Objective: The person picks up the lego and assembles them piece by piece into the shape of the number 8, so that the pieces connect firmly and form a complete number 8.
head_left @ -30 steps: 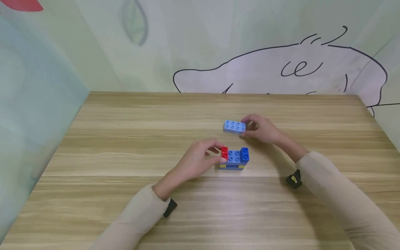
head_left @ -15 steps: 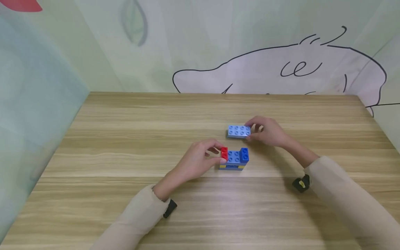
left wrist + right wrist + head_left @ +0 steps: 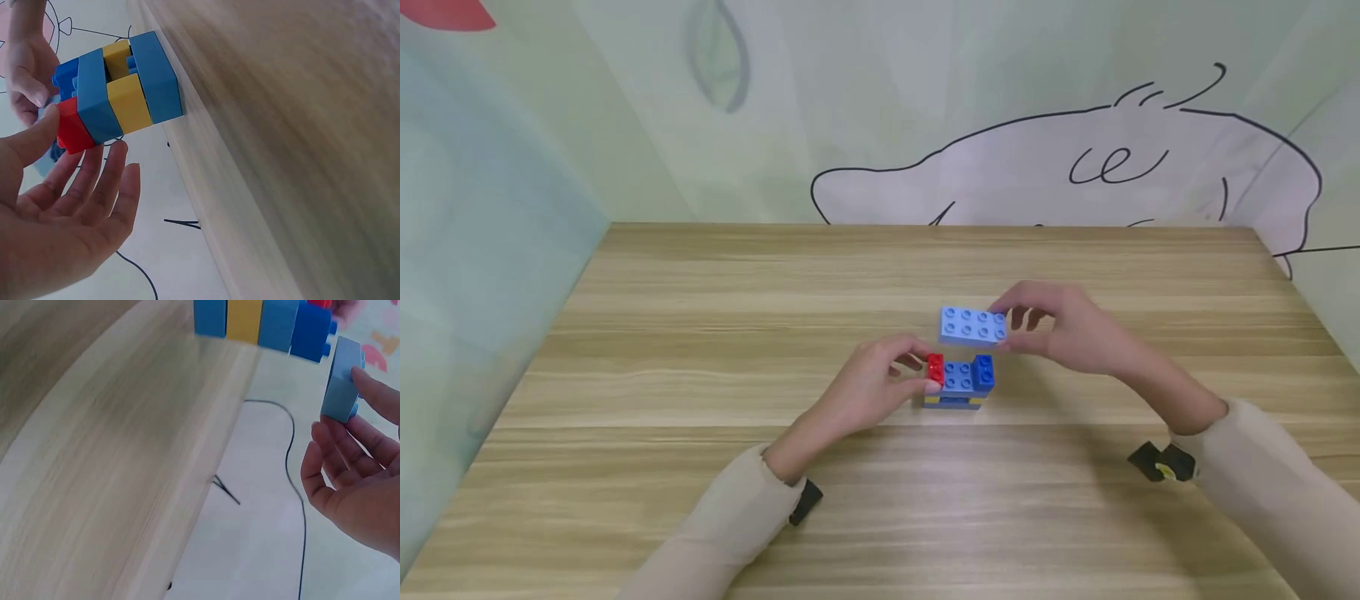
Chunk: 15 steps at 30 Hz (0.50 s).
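A small stack of toy building bricks stands on the table, with light blue layers (image 3: 157, 78) and yellow bricks (image 3: 130, 103) between them. On its top left end is a red brick (image 3: 936, 369), pinched between thumb and fingers of my left hand (image 3: 876, 383). A dark blue brick (image 3: 984, 372) sits on the top right end, with bare studs between the two. Just behind and above the stack, my right hand (image 3: 1067, 329) pinches a loose light blue brick (image 3: 972, 326) by its right end, studs up. In the right wrist view that brick (image 3: 342, 381) is apart from the stack.
The wooden table (image 3: 737, 325) extends around the stack on all sides. Behind it rises a pale wall (image 3: 880, 108) with a line drawing. Dark wrist devices (image 3: 1162, 462) show at both sleeves.
My right hand has lifted the light blue brick off the table and brought it nearer to the stack. My left hand has stayed on the red brick.
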Available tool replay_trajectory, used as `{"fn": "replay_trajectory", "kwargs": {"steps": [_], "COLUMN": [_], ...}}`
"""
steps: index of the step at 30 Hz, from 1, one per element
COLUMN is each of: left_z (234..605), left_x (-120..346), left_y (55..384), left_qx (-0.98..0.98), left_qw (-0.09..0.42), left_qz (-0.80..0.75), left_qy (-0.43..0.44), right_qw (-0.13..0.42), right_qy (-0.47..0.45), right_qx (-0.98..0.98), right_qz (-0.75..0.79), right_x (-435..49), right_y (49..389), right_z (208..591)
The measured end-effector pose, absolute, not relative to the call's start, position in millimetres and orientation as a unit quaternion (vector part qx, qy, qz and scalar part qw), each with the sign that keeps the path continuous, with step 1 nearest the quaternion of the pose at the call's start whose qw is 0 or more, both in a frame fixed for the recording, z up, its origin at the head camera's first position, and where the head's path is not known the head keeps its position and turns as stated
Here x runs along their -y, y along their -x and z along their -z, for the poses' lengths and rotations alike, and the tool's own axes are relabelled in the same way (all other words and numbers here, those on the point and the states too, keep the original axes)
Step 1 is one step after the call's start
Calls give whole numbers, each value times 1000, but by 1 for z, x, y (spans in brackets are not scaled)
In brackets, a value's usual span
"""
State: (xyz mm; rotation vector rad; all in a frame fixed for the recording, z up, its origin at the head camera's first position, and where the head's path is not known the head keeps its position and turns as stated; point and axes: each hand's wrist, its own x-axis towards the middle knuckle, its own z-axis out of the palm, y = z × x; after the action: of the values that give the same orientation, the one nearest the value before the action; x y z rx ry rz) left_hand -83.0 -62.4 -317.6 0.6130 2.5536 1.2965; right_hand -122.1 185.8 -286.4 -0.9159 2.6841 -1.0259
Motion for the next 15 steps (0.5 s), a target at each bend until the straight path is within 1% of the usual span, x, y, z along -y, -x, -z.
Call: {"fn": "replay_trajectory", "kwargs": {"steps": [6, 15], "left_z": [317, 316], "left_x": [62, 63], "left_y": [83, 82], "left_qx": [-870, -868], "left_qw": [108, 104], "left_qz": [-435, -438], "left_qy": [-205, -211], "right_qw": [74, 70], "right_qy": [328, 341], "right_qx": [-881, -872], "right_qz": [334, 345], "right_x": [-178, -176], "right_y": [106, 99], "right_z": [285, 288]}}
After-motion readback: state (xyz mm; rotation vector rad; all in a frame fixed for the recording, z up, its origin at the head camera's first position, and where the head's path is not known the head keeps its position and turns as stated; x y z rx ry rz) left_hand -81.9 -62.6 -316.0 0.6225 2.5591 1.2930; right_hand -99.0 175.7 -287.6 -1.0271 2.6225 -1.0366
